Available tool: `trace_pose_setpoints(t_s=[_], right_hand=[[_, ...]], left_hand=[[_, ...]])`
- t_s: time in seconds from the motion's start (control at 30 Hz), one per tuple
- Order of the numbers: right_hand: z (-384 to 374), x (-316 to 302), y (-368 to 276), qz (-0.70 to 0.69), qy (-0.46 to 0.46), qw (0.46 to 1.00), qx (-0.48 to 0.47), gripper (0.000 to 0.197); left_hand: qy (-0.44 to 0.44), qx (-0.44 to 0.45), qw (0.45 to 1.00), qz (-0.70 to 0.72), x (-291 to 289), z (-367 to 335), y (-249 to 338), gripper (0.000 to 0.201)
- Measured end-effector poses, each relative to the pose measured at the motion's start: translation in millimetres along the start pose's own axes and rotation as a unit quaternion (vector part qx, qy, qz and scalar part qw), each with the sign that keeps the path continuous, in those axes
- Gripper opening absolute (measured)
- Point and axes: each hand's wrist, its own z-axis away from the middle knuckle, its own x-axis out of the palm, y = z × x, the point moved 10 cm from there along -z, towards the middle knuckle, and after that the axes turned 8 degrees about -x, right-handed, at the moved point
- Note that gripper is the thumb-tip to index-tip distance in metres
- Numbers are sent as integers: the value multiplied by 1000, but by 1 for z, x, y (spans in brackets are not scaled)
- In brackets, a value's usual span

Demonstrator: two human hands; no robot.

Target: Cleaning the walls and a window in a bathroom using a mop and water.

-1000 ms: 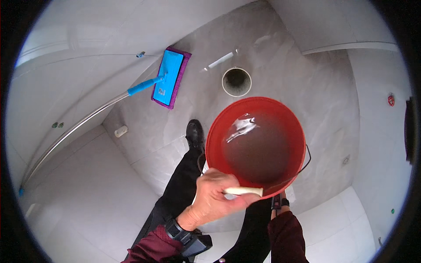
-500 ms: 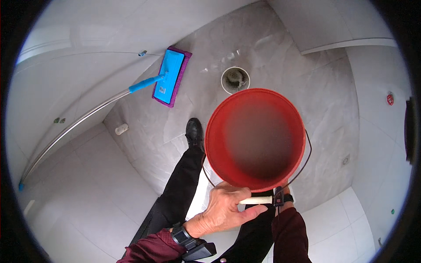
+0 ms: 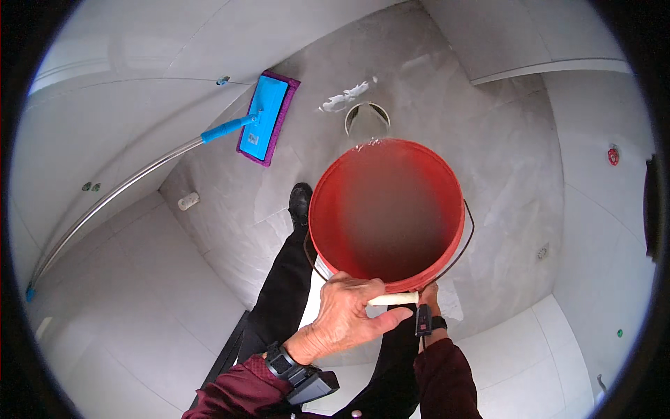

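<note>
Red bucket [image 3: 387,209], held above a grey tiled floor [image 3: 488,160], mouth facing the camera and tipped away from the person so that water spills over its far rim toward a round floor drain [image 3: 366,117]. The left hand [image 3: 345,314] is closed around the white grip [image 3: 393,299] of the wire handle at the near rim. The right hand [image 3: 427,299] lies under the bucket, mostly hidden; its grasp cannot be told. A small red round sign [image 3: 613,155] sits on the right wall. A blue flat mop [image 3: 263,117] leans at upper left.
</note>
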Motion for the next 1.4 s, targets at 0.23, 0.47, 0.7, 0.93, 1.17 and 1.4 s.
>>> trace_pose_setpoints(t_s=[0.23,0.47,0.7,0.93,1.17,1.4], right_hand=[[11,20,-6,-27,-5,1000,-12,55],[15,31,-4,-56,-26,998,-22,56],[38,17,7,15,10,999,33,56],[40,18,18,-6,-38,999,16,55],[57,15,17,-13,-74,997,-4,55],[85,29,8,-76,-64,995,-17,57]], left_hand=[[20,9,1000,11,-6,3,-9,22],[30,31,999,3,-8,3,-10,22],[24,31,999,-3,-7,8,-9,23],[24,33,999,8,-8,11,-8,22],[38,44,998,23,-13,17,2,22],[33,49,998,7,-20,22,16,20]])
